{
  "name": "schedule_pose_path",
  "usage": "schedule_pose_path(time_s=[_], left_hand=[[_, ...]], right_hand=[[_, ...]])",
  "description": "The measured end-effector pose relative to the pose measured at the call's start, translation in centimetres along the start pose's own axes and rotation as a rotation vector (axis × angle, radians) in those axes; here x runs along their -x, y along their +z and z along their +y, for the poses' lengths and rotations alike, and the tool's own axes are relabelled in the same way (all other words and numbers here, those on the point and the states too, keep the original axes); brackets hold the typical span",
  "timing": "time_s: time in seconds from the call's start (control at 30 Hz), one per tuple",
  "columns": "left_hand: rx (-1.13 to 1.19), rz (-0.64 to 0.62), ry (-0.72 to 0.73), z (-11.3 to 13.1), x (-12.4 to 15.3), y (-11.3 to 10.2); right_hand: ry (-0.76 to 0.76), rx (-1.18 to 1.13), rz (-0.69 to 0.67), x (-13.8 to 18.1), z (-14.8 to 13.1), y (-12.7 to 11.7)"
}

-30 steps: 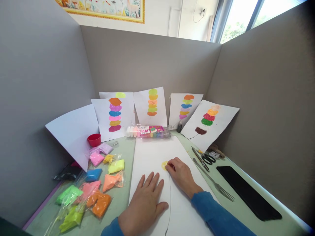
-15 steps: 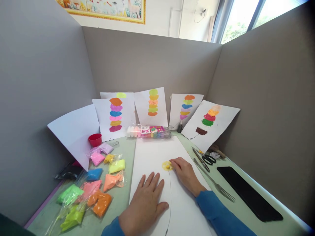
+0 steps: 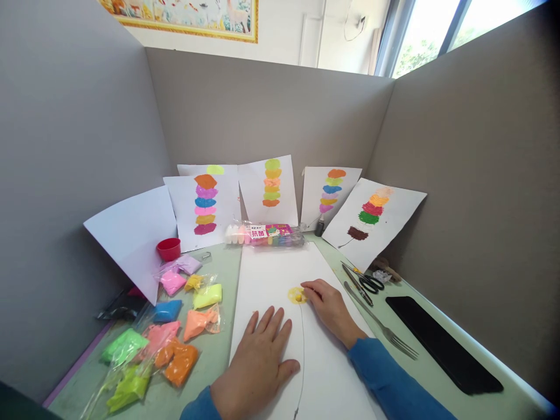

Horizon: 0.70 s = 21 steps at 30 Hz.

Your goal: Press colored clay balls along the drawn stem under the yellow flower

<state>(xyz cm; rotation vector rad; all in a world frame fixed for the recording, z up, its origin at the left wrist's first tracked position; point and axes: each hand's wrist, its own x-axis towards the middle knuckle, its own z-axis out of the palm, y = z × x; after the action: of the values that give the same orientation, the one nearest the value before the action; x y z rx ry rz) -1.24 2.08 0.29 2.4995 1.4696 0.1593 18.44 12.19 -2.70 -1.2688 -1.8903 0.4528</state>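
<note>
- Left hand point(image 3: 262, 361) lies flat, fingers spread, on the white sheet point(image 3: 275, 262).
- Right hand point(image 3: 326, 308), fingertips bunched, apparently shapes the yellow patch point(image 3: 294, 296) at the far end of the drawn line point(image 3: 303, 344); grip unclear.
- Next move likely needs light pressure.

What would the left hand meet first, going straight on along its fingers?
Likely the yellow patch on the white paper, ahead of the left hand; the right hand is at its right edge. Exact line is hard to judge.
</note>
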Motion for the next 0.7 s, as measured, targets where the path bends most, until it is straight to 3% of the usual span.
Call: schedule_pose_path(time_s=[0.7], left_hand=[[-0.003,-0.023,-0.005,0.10,0.13,-0.22]], right_hand=[[-0.147,0.086,-0.076,0.36,-0.13,-0.40]])
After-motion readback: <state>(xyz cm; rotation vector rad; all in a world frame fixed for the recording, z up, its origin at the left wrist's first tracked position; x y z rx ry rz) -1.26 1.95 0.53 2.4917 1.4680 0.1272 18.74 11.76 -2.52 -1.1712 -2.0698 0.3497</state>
